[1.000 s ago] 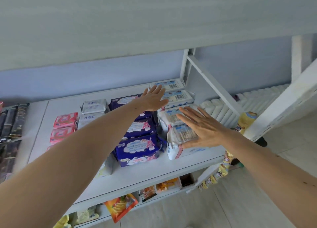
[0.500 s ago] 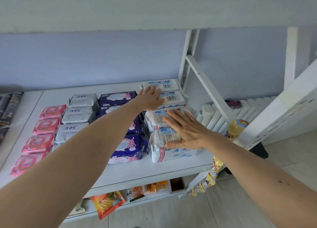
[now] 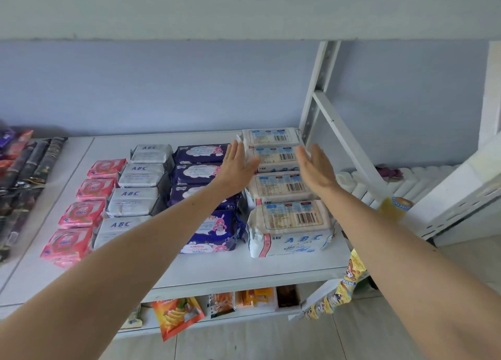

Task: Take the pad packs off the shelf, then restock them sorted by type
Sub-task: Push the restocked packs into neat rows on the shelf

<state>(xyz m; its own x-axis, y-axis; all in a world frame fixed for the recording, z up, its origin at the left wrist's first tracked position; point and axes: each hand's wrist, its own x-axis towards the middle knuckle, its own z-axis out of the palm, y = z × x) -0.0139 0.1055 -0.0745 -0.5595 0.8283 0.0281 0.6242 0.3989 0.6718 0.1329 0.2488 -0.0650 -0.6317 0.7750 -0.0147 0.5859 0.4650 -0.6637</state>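
Beside white packs (image 3: pixel 282 186): flat hands (image 3: pixel 276 167), perhaps touching.

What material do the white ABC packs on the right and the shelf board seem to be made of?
White ABC packs: apparently thin, glossy plastic film; it wrinkles and shows crimped, gathered ends.
Shelf board: looks like white-painted or laminated board, smooth and matte; the core is not visible.

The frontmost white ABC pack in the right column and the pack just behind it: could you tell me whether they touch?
Touching. The head view shows the frontmost white ABC pack pressed against the pack behind it, with no shelf visible between.
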